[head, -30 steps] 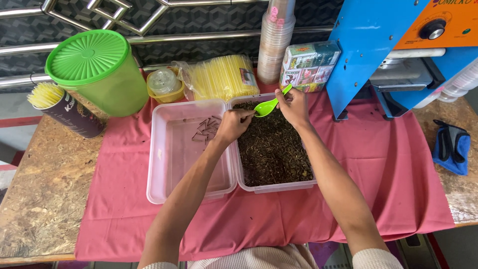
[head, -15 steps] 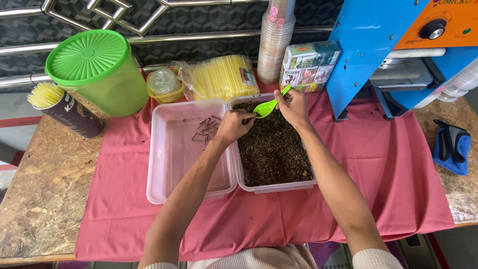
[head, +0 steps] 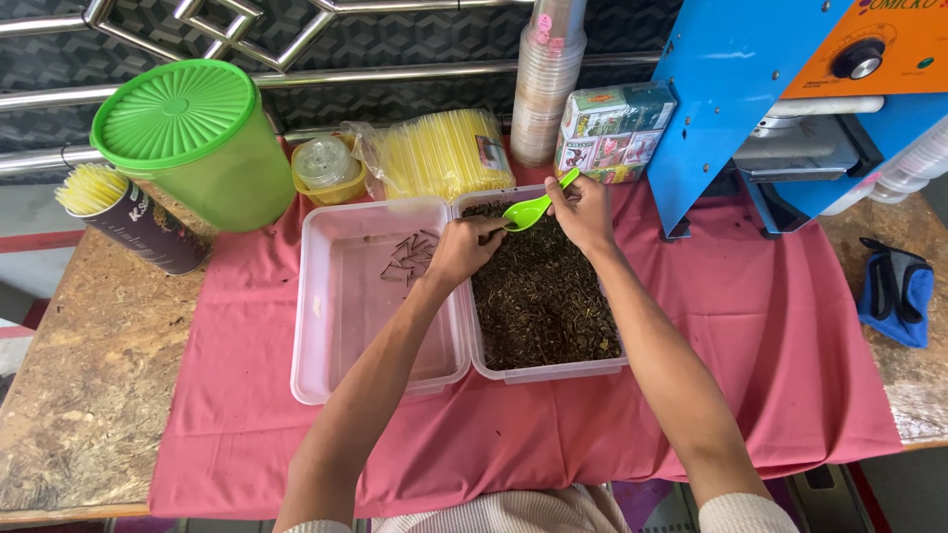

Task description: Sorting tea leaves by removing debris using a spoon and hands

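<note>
My right hand [head: 583,212] grips the handle of a bright green plastic spoon [head: 531,208], held level over the far end of a clear tub [head: 553,372] filled with dark dried leaves [head: 538,296]. My left hand [head: 462,249] is closed, its fingertips pinching at the bowl of the spoon; whether it holds bits of leaf I cannot tell. To the left stands a second clear tub [head: 326,326], almost bare, with a few dark twigs [head: 407,255] at its far end.
Both tubs rest on a pink cloth [head: 790,365] over a chipboard table [head: 89,375]. Behind stand a big green lidded tub [head: 193,138], a dark can of yellow straws [head: 123,212], a small yellow pot [head: 326,168], bagged straws [head: 439,153], stacked cups [head: 548,74], a printed box [head: 610,128], a blue sealing machine [head: 770,89].
The spoon and both hands have stayed over the far end of the leaf tub, shifting only slightly; my left fingers remain at the spoon's bowl.
</note>
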